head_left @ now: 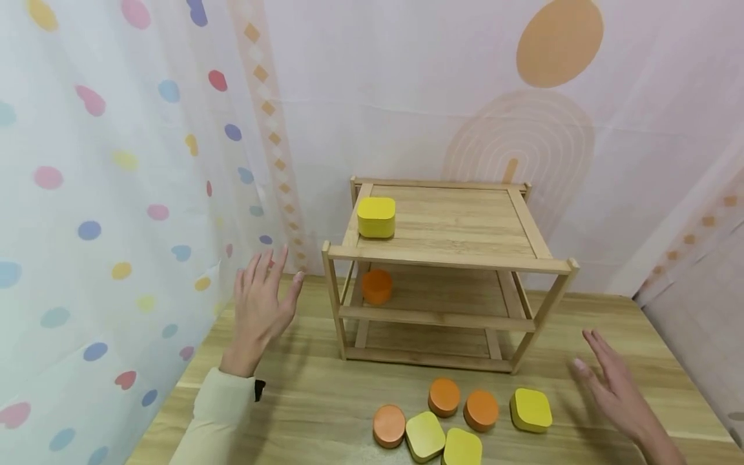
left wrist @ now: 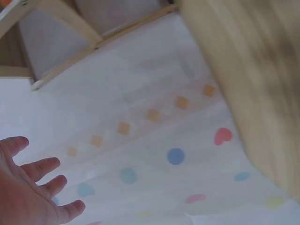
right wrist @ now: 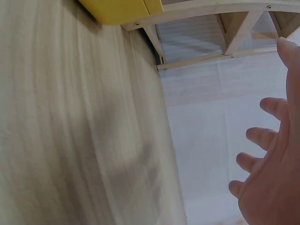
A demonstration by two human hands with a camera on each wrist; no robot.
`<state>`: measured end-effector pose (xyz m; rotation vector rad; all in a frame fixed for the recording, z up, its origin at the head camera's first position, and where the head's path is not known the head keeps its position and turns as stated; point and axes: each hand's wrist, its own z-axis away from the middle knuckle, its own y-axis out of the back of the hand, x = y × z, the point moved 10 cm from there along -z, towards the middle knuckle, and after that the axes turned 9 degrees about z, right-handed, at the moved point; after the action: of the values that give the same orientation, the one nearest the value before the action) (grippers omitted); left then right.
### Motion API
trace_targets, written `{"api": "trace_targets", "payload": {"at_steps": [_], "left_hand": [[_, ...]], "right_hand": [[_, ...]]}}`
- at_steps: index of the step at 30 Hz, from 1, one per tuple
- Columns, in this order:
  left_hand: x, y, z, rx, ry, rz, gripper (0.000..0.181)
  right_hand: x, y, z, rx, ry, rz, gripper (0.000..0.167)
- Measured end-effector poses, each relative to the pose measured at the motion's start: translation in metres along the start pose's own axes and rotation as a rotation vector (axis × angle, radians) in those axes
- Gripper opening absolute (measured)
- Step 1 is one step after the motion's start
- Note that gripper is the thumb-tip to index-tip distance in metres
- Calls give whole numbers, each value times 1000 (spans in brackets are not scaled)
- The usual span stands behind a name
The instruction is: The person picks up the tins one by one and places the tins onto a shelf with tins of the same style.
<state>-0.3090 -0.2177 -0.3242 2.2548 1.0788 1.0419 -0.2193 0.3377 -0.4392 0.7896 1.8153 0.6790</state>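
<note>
My left hand [head_left: 261,300] hovers to the left of a wooden three-tier shelf [head_left: 447,261], fingers spread and holding nothing. Over the right part of the table, my right hand [head_left: 616,387] is also bare, its fingers extended; the closest thing to it is a yellow square box [head_left: 531,410]. Another yellow box [head_left: 376,217] stands at the left of the shelf's top tier. On the middle tier, also at the left, sits an orange round box [head_left: 377,287]. In front of the shelf lie several more boxes, among them an orange round one [head_left: 389,426] and a yellow square one [head_left: 425,437].
The wood-grain table [head_left: 314,400] carries the shelf and boxes. A patterned curtain [head_left: 372,116] hangs behind the shelf, and a dotted curtain [head_left: 128,226] runs along the left side. One yellow box [head_left: 462,447] is cut off by the head view's lower edge.
</note>
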Motion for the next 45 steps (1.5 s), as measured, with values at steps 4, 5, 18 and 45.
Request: {"api": "trace_targets", "payload": {"at_steps": [4, 5, 18, 45], "left_hand": [[10, 6, -6, 18, 1, 62, 61], [13, 8, -8, 26, -1, 82, 61], [38, 14, -26, 12, 50, 392, 53], [94, -14, -47, -114, 27, 702, 42]], "right_hand": [[4, -8, 6, -55, -54, -72, 61], [5, -10, 7, -70, -69, -89, 60], [-3, -20, 15, -95, -60, -192, 51], [-24, -76, 32, -359, 76, -704, 51]]}}
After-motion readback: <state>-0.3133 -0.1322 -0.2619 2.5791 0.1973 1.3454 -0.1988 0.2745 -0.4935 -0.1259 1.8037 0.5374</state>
